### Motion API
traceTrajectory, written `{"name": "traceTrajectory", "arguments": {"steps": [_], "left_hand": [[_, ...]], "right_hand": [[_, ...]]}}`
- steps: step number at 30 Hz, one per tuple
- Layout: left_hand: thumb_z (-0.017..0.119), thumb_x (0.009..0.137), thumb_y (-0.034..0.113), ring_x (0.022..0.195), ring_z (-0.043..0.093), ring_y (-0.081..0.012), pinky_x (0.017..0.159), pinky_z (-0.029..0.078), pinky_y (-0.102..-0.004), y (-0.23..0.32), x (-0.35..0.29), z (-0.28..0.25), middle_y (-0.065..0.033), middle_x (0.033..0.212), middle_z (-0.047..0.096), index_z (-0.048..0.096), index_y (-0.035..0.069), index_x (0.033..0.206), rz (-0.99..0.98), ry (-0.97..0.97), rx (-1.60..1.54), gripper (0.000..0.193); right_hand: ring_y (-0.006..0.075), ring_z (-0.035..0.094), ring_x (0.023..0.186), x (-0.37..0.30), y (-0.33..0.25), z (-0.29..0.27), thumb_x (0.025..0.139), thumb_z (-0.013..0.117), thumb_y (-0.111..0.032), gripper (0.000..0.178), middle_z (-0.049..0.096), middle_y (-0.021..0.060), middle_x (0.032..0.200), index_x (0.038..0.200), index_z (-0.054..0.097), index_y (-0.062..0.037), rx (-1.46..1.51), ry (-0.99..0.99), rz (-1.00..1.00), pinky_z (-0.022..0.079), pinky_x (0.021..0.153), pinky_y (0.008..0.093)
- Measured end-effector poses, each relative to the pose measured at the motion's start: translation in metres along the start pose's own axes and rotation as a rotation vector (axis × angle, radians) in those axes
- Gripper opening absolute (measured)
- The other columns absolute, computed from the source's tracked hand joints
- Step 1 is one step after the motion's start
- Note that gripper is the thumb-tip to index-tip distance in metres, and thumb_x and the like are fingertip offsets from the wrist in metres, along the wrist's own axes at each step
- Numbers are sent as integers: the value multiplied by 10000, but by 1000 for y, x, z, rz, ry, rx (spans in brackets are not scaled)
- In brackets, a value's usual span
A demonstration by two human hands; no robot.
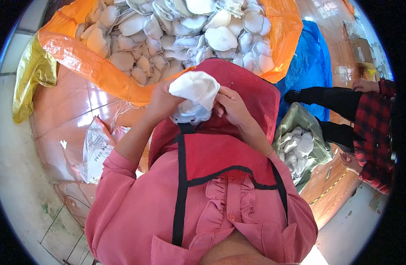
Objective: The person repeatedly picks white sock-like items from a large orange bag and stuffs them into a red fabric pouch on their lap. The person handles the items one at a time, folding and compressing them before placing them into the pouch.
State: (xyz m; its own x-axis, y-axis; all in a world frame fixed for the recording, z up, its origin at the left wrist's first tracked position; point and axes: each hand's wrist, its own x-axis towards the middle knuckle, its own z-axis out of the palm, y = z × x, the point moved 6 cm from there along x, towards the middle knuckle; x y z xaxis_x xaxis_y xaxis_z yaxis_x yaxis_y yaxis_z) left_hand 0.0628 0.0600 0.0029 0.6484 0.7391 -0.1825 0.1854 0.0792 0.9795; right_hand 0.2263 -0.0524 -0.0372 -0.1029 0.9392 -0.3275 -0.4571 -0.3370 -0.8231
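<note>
Over my lap I hold a white cup-shaped fabric pad [195,87] between both hands. My left hand [162,101] is closed round its left side, and the fingers are mostly hidden behind it. The fingertips of my right hand [233,105] pinch its right edge. Below the smooth white part hangs a fuzzy, greyish-white layer [192,113]; I cannot tell whether it is a second piece. A red apron [229,152] with black edging lies under my hands. Just beyond them, many similar rounded white pads [220,39] are heaped on orange plastic sheeting [79,55].
At my right stands a greenish sack [315,121] holding white pieces [297,150], beside blue plastic sheeting [311,66]. Another person in a checked shirt [375,119] is at the far right. A yellow bag [35,73] and a white printed sack [97,148] lie on the left.
</note>
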Motion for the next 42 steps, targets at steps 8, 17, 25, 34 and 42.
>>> {"name": "traceTrajectory", "arguments": {"steps": [8, 17, 25, 34, 42], "left_hand": [[758, 839, 210, 869, 655, -126, 762, 527, -309, 9, -21, 8, -56, 961, 719, 684, 21, 1097, -137, 12, 142, 328], [758, 847, 209, 861, 646, -127, 776, 511, -293, -5, -30, 27, -38, 966, 714, 689, 18, 1099, -226, -58, -116, 323], [720, 882, 232, 903, 673, -155, 790, 518, -308, -3, -48, 39, -90, 985, 727, 678, 37, 1131, -174, 6, 5, 319], [656, 931, 305, 871, 650, -158, 781, 503, -327, -17, -35, 33, -93, 941, 713, 673, 37, 1115, -192, 121, 107, 325], [651, 939, 271, 823, 622, -125, 747, 492, -297, -36, -31, 32, -54, 927, 699, 679, 19, 1092, -258, 124, -93, 297]], "right_hand": [[132, 573, 1074, 18, -11, 9, 876, 678, -114, 344, 621, 28, 1112, 1203, 612, -27, -718, 60, -274, 462, 931, 309], [132, 592, 1062, 7, -8, 20, 830, 598, 4, 420, 633, 49, 1165, 1247, 560, -15, -176, 181, -356, 465, 922, 293], [110, 617, 934, -3, 7, -4, 848, 643, -67, 264, 691, 40, 995, 1102, 671, 2, -221, 538, -249, 493, 823, 270], [207, 572, 1010, 12, -22, -2, 729, 689, -32, 322, 602, 61, 1006, 1050, 676, -16, -1098, 318, -547, 455, 841, 298], [174, 550, 963, 23, -4, -6, 734, 712, -79, 316, 548, 59, 1071, 1037, 649, -15, -691, 261, -407, 425, 851, 287]]}}
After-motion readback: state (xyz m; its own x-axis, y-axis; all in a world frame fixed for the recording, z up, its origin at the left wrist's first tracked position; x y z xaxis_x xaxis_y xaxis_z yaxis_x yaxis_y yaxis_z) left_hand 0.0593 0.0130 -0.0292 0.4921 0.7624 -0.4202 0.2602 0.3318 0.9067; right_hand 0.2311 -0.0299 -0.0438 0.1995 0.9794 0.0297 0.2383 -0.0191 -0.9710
